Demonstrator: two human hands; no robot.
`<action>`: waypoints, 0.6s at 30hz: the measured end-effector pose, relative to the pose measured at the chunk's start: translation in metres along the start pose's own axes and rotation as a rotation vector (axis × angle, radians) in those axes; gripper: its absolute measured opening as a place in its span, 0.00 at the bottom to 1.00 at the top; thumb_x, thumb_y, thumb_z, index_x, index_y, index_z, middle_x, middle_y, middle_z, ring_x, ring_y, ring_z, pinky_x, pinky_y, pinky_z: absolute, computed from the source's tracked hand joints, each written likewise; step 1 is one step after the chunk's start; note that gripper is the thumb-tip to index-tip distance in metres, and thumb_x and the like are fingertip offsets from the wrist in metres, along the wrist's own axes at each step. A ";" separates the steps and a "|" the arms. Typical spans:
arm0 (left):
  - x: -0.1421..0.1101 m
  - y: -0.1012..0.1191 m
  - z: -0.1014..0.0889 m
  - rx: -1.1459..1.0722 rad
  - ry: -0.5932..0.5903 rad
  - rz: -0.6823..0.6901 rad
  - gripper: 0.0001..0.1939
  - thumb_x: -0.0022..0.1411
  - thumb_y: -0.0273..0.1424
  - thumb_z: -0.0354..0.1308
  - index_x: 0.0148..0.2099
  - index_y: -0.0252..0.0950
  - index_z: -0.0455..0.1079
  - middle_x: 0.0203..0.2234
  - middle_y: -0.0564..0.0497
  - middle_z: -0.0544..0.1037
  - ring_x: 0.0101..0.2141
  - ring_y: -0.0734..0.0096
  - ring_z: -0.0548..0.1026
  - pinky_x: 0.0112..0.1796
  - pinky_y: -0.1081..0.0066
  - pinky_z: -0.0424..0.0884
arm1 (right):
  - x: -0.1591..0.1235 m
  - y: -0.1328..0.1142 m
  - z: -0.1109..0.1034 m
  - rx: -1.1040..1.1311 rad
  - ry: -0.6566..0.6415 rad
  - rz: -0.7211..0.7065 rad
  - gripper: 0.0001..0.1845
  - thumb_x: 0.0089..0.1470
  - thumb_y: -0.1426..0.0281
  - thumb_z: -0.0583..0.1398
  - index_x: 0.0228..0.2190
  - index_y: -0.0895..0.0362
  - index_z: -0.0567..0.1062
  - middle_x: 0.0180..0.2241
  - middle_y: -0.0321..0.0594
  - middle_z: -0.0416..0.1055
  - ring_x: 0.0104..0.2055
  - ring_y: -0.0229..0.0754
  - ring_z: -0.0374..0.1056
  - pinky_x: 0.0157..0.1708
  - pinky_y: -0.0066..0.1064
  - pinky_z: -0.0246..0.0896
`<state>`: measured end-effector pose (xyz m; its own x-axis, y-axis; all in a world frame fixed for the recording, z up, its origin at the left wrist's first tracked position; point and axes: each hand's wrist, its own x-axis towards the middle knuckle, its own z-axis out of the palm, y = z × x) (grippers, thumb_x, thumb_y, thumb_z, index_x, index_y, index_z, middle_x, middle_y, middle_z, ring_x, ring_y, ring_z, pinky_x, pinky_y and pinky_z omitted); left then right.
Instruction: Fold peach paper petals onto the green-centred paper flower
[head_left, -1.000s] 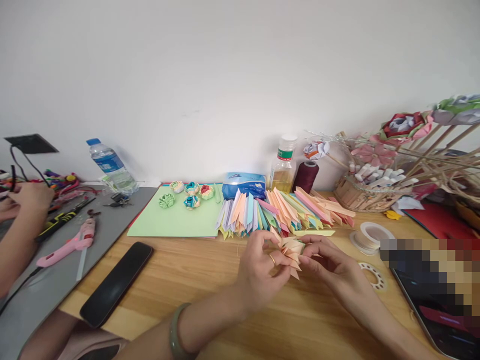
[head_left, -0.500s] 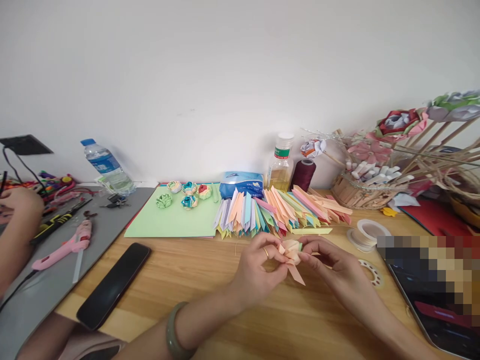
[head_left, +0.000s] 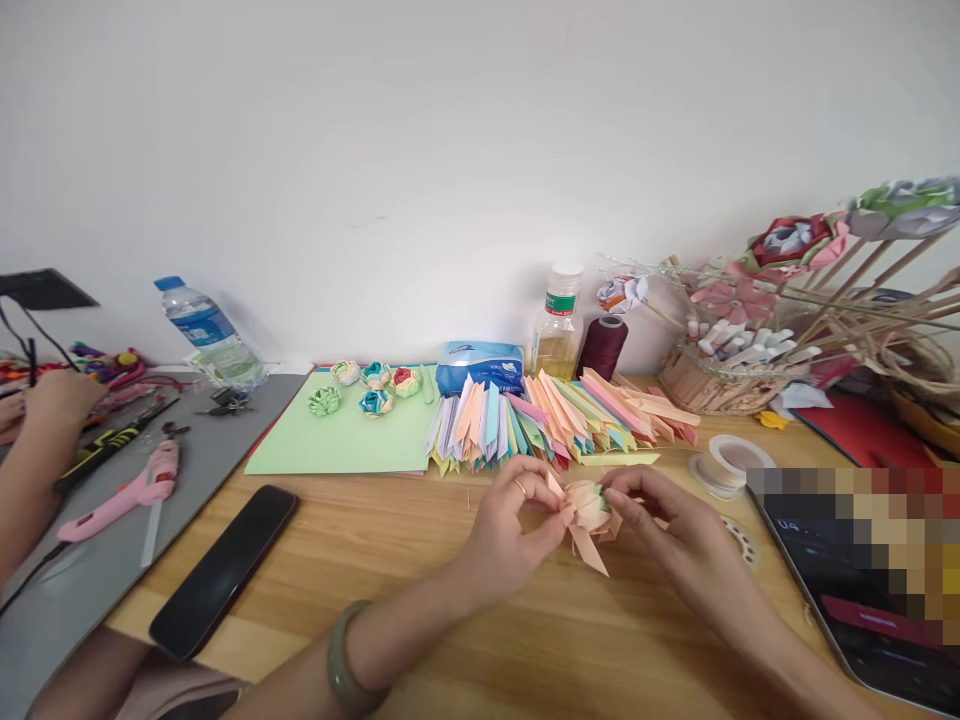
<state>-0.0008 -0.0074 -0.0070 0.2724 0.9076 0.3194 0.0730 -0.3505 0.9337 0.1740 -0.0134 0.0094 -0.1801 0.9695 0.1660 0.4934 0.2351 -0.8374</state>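
Tabletop: we're at a wooden table, a black phone lying on it at our left and a larger screen device, partly pixelated, at our right.
Wall: plain and pale behind everything, a bottle of yellowish liquid standing near it beside a dark red thread spool.
Grey mat: far left, we spot a pink glue gun and a co-worker's hand.
Green sheet: five small folded blooms sit on this paper, just beside a bank of folded paper strips.
Paper flower: here's ours — peach petals, a touch of green on the right, one strip dangling below, held above the table between both hands.
Left hand: ours pinches the flower's left end, thumb and fingers clamped on the peach paper.
Right hand: fingertips of this one meet the green edge; whether they grip, we can't tell.
Half a second on: more green shows now, the strip hangs on, and the whole view slides a little — the phone sits slightly further left.
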 end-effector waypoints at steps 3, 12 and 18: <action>0.003 -0.002 -0.001 -0.168 -0.060 -0.125 0.06 0.54 0.33 0.53 0.31 0.34 0.64 0.37 0.47 0.61 0.38 0.71 0.66 0.37 0.71 0.67 | 0.000 0.002 -0.003 -0.004 0.105 -0.076 0.09 0.54 0.64 0.53 0.26 0.54 0.67 0.34 0.40 0.68 0.39 0.43 0.64 0.36 0.31 0.60; 0.011 -0.002 -0.003 -0.575 -0.102 -0.549 0.15 0.44 0.38 0.61 0.30 0.33 0.64 0.25 0.54 0.65 0.25 0.80 0.64 0.27 0.78 0.59 | -0.004 -0.013 -0.006 0.033 -0.045 -0.235 0.07 0.52 0.68 0.55 0.31 0.52 0.73 0.31 0.39 0.70 0.35 0.41 0.67 0.33 0.30 0.64; 0.012 -0.003 -0.003 -0.623 -0.177 -0.658 0.17 0.38 0.38 0.64 0.26 0.31 0.64 0.23 0.55 0.66 0.23 0.81 0.62 0.27 0.77 0.56 | -0.008 -0.011 -0.003 -0.119 -0.119 -0.446 0.14 0.52 0.75 0.54 0.39 0.51 0.73 0.33 0.41 0.72 0.35 0.40 0.68 0.31 0.29 0.65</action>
<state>-0.0002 0.0052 -0.0055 0.5058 0.8132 -0.2880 -0.2501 0.4577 0.8532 0.1727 -0.0232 0.0191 -0.4893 0.7591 0.4294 0.4384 0.6397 -0.6313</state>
